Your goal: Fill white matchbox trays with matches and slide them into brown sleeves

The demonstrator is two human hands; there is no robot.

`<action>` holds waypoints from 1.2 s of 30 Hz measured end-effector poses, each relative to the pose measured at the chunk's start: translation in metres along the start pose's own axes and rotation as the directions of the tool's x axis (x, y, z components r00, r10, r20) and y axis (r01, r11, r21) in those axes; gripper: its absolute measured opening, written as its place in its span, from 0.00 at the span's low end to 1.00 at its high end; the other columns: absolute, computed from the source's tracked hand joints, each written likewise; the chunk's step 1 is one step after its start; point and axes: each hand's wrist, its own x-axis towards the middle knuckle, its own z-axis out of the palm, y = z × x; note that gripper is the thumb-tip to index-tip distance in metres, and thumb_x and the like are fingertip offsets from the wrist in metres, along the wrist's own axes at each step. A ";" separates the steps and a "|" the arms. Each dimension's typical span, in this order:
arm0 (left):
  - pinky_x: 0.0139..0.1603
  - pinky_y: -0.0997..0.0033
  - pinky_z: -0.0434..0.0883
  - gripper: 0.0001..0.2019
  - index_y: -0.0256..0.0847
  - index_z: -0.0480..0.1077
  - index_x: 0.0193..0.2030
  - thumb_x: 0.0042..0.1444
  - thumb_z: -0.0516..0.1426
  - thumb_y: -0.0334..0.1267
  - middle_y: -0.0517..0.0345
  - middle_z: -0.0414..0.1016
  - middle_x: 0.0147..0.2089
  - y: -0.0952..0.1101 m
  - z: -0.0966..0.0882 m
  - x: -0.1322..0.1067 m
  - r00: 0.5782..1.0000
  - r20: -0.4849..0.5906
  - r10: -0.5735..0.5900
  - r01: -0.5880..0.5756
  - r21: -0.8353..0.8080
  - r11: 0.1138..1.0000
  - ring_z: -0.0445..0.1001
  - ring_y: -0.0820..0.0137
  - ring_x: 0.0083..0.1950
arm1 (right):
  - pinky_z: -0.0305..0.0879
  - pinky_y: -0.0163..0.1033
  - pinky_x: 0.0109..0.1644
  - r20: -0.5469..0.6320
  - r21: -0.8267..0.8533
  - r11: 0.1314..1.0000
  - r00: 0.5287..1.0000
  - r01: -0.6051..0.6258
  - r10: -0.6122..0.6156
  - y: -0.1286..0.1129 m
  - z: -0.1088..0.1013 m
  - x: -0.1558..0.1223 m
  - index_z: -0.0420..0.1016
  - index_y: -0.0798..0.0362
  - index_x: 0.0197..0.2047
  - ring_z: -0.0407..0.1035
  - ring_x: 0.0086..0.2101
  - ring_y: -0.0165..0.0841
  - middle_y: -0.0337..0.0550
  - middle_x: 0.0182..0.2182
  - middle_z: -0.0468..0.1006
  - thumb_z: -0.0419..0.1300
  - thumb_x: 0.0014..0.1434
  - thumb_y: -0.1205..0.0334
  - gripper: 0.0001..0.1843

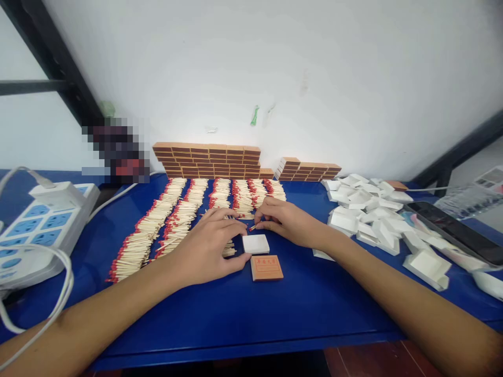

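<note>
A small white matchbox tray sits on the blue table in front of me, just behind an orange-brown matchbox sleeve with red print. My left hand curves around the tray's left side, thumb at its near corner and a fingertip at the far one. Between the thumb and fingers of my right hand are a match or two with red heads, held just behind the tray. Long rows of matches spread to the left and behind my hands, partly hidden by the left one.
Stacked matchboxes line the wall, with a lower stack to their right. White paper trays lie heaped at right beside a dark phone. A power strip with white cables occupies the left.
</note>
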 end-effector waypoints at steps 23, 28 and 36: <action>0.64 0.47 0.70 0.11 0.42 0.77 0.45 0.60 0.68 0.44 0.54 0.83 0.46 0.000 -0.006 0.003 0.999 -0.049 -0.013 0.014 0.033 0.999 0.74 0.54 0.59 | 0.63 0.41 0.42 0.051 -0.054 0.992 0.992 -0.116 0.119 -0.007 -0.010 -0.006 0.70 0.51 0.40 0.70 0.38 0.37 0.46 0.41 0.76 0.56 0.75 0.61 0.09; 0.61 0.47 0.72 0.11 0.42 0.77 0.45 0.60 0.67 0.44 0.52 0.82 0.45 0.001 -0.007 0.005 0.999 -0.043 -0.033 0.036 0.057 0.998 0.74 0.53 0.57 | 0.64 0.41 0.41 -0.034 -0.079 0.992 0.995 -0.099 0.096 -0.028 -0.018 -0.012 0.71 0.51 0.43 0.71 0.38 0.36 0.45 0.42 0.76 0.56 0.76 0.60 0.08; 0.61 0.48 0.73 0.11 0.42 0.77 0.45 0.61 0.68 0.44 0.52 0.83 0.44 0.001 -0.006 0.005 0.998 -0.061 -0.006 0.009 0.046 0.999 0.75 0.53 0.58 | 0.64 0.40 0.40 -0.001 -0.055 0.998 1.000 -0.007 0.007 -0.044 -0.008 -0.015 0.76 0.51 0.43 0.71 0.35 0.33 0.43 0.41 0.77 0.58 0.75 0.61 0.07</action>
